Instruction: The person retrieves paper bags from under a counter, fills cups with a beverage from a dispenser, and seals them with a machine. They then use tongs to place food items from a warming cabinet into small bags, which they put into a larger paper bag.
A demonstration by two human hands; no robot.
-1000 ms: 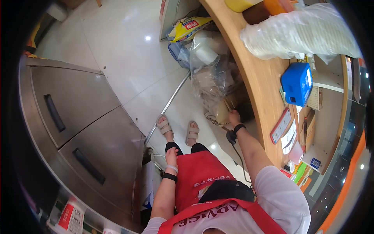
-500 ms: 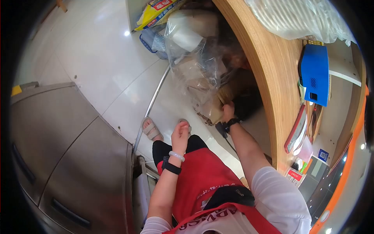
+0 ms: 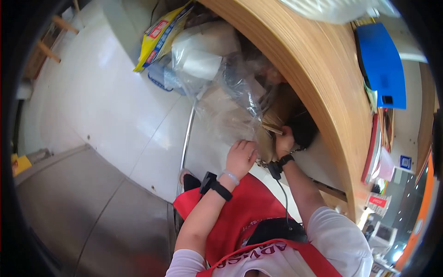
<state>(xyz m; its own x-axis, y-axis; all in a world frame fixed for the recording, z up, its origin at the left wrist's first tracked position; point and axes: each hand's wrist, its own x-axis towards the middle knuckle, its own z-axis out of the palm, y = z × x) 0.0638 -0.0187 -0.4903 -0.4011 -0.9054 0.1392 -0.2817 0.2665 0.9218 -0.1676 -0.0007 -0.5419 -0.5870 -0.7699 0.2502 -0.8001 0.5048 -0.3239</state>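
Observation:
Under the counter, a clear plastic bag [image 3: 217,104] covers brown and white paper items. My right hand [image 3: 285,141] is closed around the edge of a brown paper item [image 3: 272,128] beside the bag. At the bag's lower edge is my left hand [image 3: 242,158], with its fingers curled; whether they grip the plastic is hard to make out. A white roll-like item [image 3: 201,63] shows through the upper part of the bag. Black bands are on both wrists, and a light bracelet is on the left one.
The curved wooden counter [image 3: 295,60] arches over the right arm. A yellow packet [image 3: 161,36] lies at the upper left of the bag. A metal tube [image 3: 188,136] crosses the floor. Brown cabinets [image 3: 101,198] stand at left, and a blue folder [image 3: 380,67] is on the right.
My left hand has moved up and right to the bag's lower edge. My right hand has shifted slightly right, now at a raised paper edge. The view has turned and come nearer the bag.

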